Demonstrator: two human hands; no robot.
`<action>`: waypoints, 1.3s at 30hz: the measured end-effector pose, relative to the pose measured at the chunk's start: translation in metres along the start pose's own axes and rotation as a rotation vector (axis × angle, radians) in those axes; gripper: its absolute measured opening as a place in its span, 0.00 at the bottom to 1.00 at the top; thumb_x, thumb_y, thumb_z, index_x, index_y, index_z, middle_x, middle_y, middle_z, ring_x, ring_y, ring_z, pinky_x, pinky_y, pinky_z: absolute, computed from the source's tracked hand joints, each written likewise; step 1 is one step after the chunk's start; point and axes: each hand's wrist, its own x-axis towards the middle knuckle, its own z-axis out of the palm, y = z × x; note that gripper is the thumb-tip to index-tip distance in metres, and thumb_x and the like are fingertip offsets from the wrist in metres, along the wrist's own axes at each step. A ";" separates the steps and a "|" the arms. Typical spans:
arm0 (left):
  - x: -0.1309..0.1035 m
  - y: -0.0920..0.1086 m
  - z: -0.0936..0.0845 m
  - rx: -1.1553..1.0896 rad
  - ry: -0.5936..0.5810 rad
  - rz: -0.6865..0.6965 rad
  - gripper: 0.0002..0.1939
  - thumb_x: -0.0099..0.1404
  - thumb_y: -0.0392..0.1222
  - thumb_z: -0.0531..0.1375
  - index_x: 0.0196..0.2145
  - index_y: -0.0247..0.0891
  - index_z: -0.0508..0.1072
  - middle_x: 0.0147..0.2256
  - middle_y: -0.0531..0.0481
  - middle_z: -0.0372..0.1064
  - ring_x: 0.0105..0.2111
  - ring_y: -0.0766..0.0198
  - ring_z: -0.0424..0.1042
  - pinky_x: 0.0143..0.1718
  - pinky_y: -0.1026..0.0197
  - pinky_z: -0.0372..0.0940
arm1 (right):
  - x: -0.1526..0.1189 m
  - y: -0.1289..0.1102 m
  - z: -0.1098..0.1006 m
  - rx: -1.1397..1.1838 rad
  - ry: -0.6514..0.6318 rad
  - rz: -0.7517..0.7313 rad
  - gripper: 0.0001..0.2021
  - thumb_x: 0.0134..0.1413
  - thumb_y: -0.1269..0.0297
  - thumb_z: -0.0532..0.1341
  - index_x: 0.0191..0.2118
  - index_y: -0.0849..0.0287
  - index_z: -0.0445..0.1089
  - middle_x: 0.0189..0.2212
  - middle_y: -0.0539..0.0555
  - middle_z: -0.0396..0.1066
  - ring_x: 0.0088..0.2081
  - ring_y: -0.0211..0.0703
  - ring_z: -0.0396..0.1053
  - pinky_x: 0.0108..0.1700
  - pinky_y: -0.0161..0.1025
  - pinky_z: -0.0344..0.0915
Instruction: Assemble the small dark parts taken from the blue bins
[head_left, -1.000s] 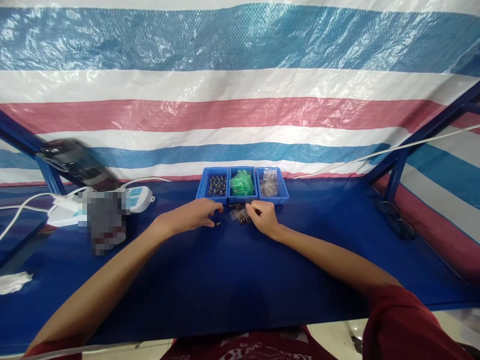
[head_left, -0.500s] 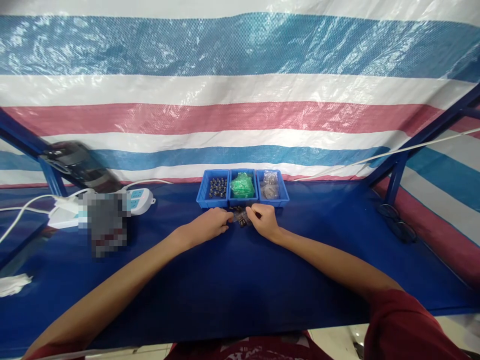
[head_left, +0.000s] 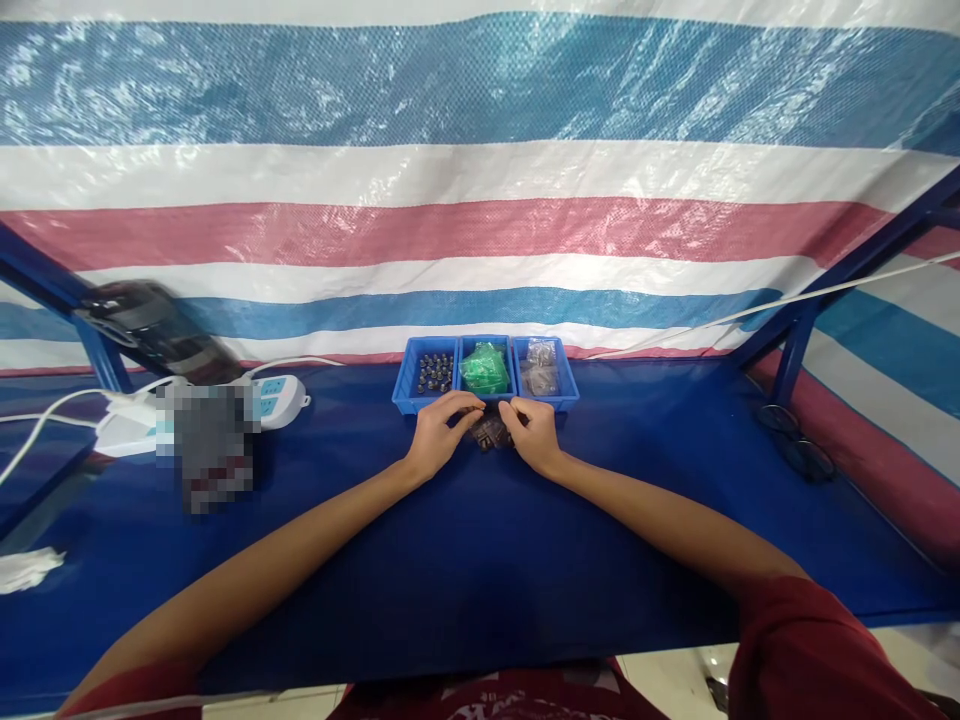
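Observation:
A small clear plastic bag [head_left: 490, 433] with dark metal parts inside lies on the blue tabletop, just in front of the middle bin. My left hand [head_left: 442, 432] has thumb and fingers pinched at the bag's upper left edge. At its upper right, my right hand [head_left: 534, 436] is closed with the fingers curled, gripping the bag. The fingertips of both hands are close together, and fine detail there is too small to make out.
Three blue bins stand side by side behind my hands: one with small metal parts [head_left: 435, 373], one with green plastic bags [head_left: 485, 370], one with clear bags [head_left: 540, 378]. A power strip [head_left: 281, 402] and a dark bottle [head_left: 154, 325] are left; eyeglasses [head_left: 796, 445] lie right.
My left hand has moved up and turned inward, from the bag's left side to its top edge. The right hand has shifted slightly up and right. More of the bag shows between them.

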 end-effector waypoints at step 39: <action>-0.009 -0.001 0.002 0.074 0.122 0.207 0.09 0.65 0.39 0.57 0.43 0.38 0.70 0.39 0.46 0.69 0.38 0.64 0.71 0.41 0.60 0.69 | -0.002 -0.003 -0.001 0.101 -0.197 -0.131 0.06 0.57 0.63 0.55 0.38 0.58 0.66 0.27 0.51 0.63 0.23 0.35 0.60 0.28 0.34 0.60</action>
